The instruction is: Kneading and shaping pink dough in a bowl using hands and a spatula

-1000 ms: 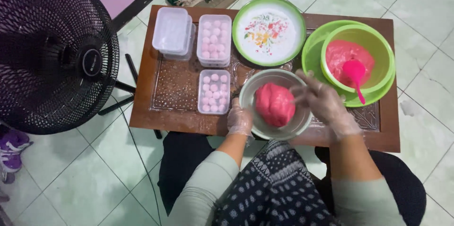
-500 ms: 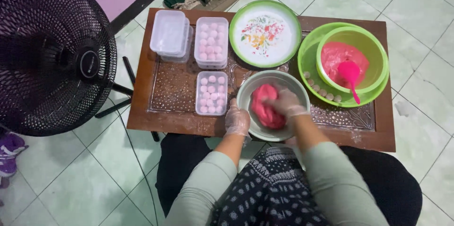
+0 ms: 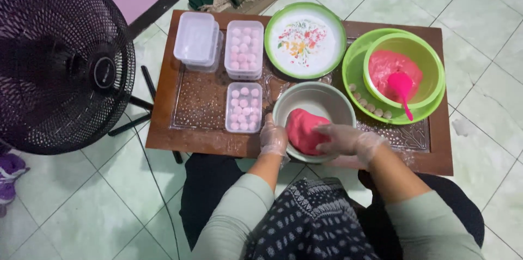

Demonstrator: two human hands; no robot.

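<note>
- The pink dough (image 3: 303, 131) lies in the near half of the grey bowl (image 3: 321, 98), which sits at the near edge of the wooden table (image 3: 163, 129).
- The gloved right hand (image 3: 343, 138) lies on the dough's right flank, fingers spread and pressing it, not closed round it.
- The gloved left hand (image 3: 274, 137) curls on the bowl's left rim, gripping it steady.
- The dough looks soft and pliable, likely tacky; it should dent under the fingers and sag if lifted by an edge, so it is best scooped from beneath with a cupped palm.
- The bowl looks light and may slide, so a hold on the rim suits it.
- Beyond the bowl stand a flowered plate (image 3: 305, 39), to its left tubs of pale balls (image 3: 244, 107), and to its right a green bowl (image 3: 404, 69) of pink paste with a pink spoon (image 3: 403, 87).
</note>
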